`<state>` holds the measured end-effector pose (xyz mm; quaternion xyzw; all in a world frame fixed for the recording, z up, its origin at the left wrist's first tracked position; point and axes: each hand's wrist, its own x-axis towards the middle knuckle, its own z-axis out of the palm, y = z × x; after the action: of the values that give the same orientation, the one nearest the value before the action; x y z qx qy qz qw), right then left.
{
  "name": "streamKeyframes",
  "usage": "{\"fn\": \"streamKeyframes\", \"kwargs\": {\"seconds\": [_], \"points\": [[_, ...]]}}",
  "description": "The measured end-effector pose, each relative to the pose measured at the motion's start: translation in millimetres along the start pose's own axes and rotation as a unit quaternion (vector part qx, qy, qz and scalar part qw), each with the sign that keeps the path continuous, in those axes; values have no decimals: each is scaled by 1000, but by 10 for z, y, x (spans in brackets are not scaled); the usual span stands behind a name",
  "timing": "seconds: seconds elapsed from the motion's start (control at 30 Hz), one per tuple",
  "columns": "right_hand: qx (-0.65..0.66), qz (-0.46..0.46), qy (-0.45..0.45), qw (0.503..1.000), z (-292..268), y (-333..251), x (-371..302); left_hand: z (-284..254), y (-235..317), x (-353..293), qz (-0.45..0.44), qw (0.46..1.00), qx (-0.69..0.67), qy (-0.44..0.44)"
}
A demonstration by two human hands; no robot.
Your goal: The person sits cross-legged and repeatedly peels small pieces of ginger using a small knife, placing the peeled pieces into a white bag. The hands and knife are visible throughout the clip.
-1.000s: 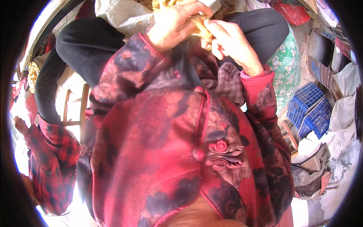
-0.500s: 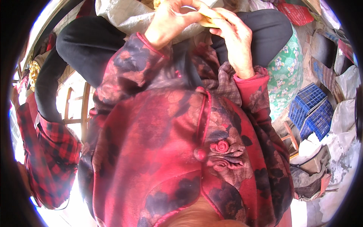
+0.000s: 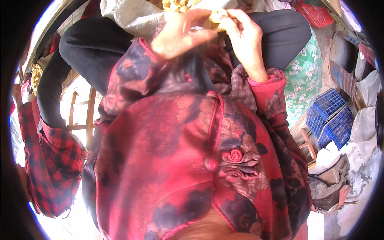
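My left hand (image 3: 180, 34) and my right hand (image 3: 245, 40) meet at the top of the view, over my lap. Together they pinch a small pale yellow piece (image 3: 216, 19) between the fingertips; what it is I cannot tell. More yellow bits (image 3: 178, 5) lie just beyond it on a grey woven sack (image 3: 132, 16) spread over my black trousers (image 3: 92, 48). My red flowered jacket (image 3: 168, 152) fills the middle of the picture and hides most of my forearms.
Two blue plastic crates (image 3: 330, 118) stand at my right, beside a green flowered cloth (image 3: 304, 76). A red plaid garment (image 3: 52, 168) hangs at my left next to a wooden frame (image 3: 82, 116). Rags and sacks (image 3: 332, 184) lie on the ground at lower right.
Both hands stay on the yellow piece and their fingers have shifted around it, the right hand's fingers now closer to the left's. The view has swung a little.
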<state>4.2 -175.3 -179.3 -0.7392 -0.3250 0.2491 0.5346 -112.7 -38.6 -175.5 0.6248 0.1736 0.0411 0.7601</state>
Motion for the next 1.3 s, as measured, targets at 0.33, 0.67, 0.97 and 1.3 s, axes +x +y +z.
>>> {"fn": "streamKeyframes", "kwargs": {"seconds": [0.33, 0.67, 0.97, 1.3], "points": [[-93, -13, -69, 993, 5, -136, 53, -81, 32, 107, 69, 955, 285, -49], [166, 127, -18, 978, -194, -54, -44, -257, 115, -119, -127, 966, -177, -140], [-32, 2, -111, 993, -196, 29, -114, -280, 161, -239, -145, 988, -8, -58], [-33, -65, -215, 974, -49, -238, 9, -319, 181, -163, -97, 982, 66, -150]]}}
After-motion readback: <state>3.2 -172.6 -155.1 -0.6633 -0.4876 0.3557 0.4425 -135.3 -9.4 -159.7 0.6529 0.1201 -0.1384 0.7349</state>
